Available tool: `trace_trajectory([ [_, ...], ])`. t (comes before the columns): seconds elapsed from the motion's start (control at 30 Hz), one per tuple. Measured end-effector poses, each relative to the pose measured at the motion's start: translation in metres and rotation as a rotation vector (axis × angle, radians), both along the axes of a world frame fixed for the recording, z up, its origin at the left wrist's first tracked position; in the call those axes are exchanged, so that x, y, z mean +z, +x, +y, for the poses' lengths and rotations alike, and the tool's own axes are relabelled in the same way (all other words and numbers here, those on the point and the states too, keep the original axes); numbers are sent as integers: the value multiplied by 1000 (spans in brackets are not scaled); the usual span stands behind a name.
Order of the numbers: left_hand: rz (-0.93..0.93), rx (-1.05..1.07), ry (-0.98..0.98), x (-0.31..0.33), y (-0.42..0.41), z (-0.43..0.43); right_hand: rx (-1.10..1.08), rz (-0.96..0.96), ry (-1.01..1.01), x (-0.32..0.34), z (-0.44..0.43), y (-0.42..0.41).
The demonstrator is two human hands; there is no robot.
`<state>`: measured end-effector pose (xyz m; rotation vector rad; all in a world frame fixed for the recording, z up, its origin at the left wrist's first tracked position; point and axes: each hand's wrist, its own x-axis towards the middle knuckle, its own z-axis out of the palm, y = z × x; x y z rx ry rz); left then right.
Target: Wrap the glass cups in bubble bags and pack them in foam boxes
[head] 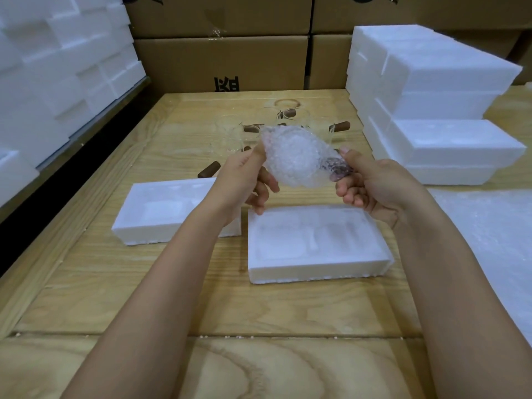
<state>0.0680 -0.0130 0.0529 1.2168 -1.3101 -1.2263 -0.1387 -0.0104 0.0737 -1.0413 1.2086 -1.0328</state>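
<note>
Bubble-bagged cup (299, 156) lies crosswise, handle end pinched by right hand (371, 182), other end by left hand (244, 180); nearer foam box (316, 272) beneath.

View, one: head-worn, wide-angle. You look forward and down across the table (115, 298). Your left hand (244, 180) and right hand (377, 182) are close in, mid-frame. Cardboard boxes (221, 61) close the far side.

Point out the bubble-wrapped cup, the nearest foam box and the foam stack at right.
bubble-wrapped cup (298, 156): head view, middle of the wrap.
nearest foam box (316, 270): head view, front wall.
foam stack (454, 70): head view, top block's upper face.
</note>
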Motion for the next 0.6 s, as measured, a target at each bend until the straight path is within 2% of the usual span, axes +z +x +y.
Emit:
trace_trajectory([
  [0.1, 7, -84, 60, 2, 2, 2, -21, -41, -26, -1, 0, 1],
  [0.27, 172, -204, 92, 7, 5, 7, 36, -119, -83, -3, 1, 0],
  [0.5, 280, -245, 61, 6, 8, 9, 156, -285, -101, -7, 3, -10],
  [0.6, 333, -348, 16, 5, 15, 9, 198, -307, -132, -8, 3, -13],
])
